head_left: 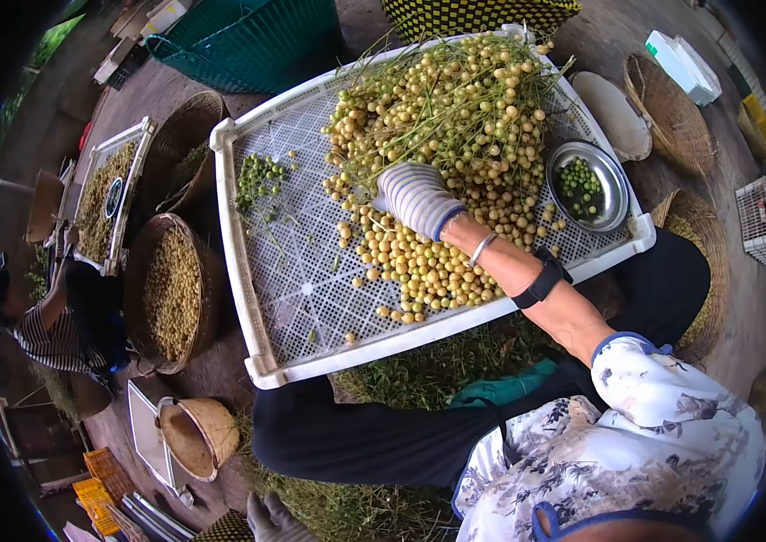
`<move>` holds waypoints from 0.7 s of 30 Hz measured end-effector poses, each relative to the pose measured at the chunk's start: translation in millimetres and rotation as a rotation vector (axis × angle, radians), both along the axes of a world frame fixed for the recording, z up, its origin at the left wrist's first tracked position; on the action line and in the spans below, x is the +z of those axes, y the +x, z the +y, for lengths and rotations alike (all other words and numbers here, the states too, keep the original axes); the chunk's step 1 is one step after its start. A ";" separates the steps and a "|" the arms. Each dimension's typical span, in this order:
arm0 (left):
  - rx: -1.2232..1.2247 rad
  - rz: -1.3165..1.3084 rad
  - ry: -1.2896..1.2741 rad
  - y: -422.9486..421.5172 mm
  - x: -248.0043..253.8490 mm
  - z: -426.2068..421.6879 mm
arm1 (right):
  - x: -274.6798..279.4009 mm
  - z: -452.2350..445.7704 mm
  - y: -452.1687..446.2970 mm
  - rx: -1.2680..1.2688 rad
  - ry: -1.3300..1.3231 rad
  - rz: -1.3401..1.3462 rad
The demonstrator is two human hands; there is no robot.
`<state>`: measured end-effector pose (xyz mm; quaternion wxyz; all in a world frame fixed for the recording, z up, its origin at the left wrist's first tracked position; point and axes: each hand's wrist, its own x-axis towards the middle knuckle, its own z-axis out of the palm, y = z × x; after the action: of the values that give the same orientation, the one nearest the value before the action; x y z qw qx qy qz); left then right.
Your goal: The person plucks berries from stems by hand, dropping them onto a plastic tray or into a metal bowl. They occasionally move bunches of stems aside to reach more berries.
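Note:
My right hand (pixel 419 200), in a striped knit glove, rests on the fruit in a white mesh tray (pixel 283 235). Its fingers curl down at the lower edge of a heap of small round yellow fruits on green stems (pixel 455 108); what they hold is hidden. Loose yellow fruits (pixel 437 271) without stems spread below the hand. Small green fruits (pixel 259 181) lie on the tray's left side, and more sit in a metal bowl (pixel 619 200) at its right. My left hand (pixel 279 521), also gloved, shows at the bottom edge, away from the tray, fingers apart and holding nothing visible.
The tray lies over my legs. A fruit-filled basket (pixel 171 294) and another person (pixel 53 325) beside a second tray (pixel 125 149) are at left. A tipped bucket (pixel 202 438) lies lower left. Green (pixel 243 41) and checkered (pixel 482 14) baskets stand behind; cut greenery (pixel 356 506) covers the floor.

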<state>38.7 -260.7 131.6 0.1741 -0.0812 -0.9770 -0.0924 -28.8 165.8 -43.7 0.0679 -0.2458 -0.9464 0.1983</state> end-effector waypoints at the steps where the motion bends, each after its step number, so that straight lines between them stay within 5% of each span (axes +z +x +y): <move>1: -0.012 -0.203 0.258 -11.5 -10.5 6.2 | 20.8 -5.5 6.7 0.002 -0.009 -0.082; 2: -0.024 -0.404 0.517 -23.6 -25.8 12.3 | 37.6 -9.6 10.9 0.004 -0.016 -0.164; 4: -0.421 -0.164 0.288 -43.4 -43.2 53.9 | 34.5 -14.5 9.6 -0.014 -0.004 -0.249; 10: -0.645 -0.722 0.367 -48.6 -45.3 171.4 | -4.2 -9.8 -1.2 -0.063 0.001 -0.134; 11: -0.674 -0.828 0.447 -52.3 -53.6 183.0 | -16.9 -6.4 -12.3 -0.087 0.099 -0.164; 15: -0.572 -1.197 0.918 -76.1 -105.0 224.0 | 18.6 -13.7 5.8 -0.229 -0.342 0.169; 21: -0.471 -1.482 1.649 -96.7 -165.5 270.3 | 45.6 -57.9 70.6 0.004 -0.030 0.400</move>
<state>-57.9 9.6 -33.9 -0.4689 -0.0489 -0.4410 -0.7637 41.8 107.9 1.9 0.2505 -0.2008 -0.9115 0.2572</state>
